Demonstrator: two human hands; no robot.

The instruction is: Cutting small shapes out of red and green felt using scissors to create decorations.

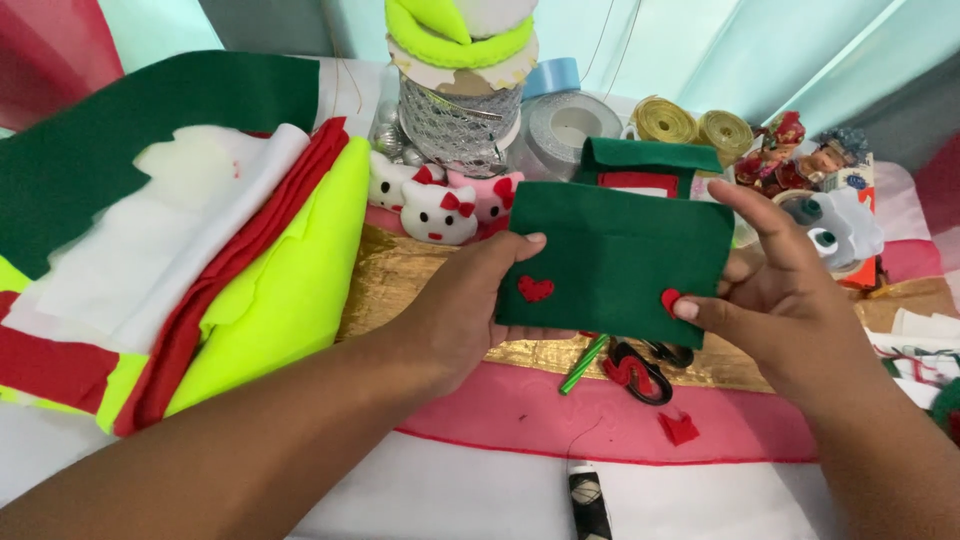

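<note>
Above the table [480, 480], green felt pouch [610, 255] between both hands, red hearts [535, 288] stuck on

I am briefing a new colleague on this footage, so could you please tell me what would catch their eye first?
First, the green felt pouch at centre, held up by the left hand and the right hand, whose thumb presses a small red heart at its lower right edge. Next, the stack of felt sheets at left, green, white, red and neon yellow.

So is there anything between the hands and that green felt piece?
Nothing visible: both hands already touch the green felt piece, left hand at its left edge, right hand pressing a small red heart at its right edge.
</note>
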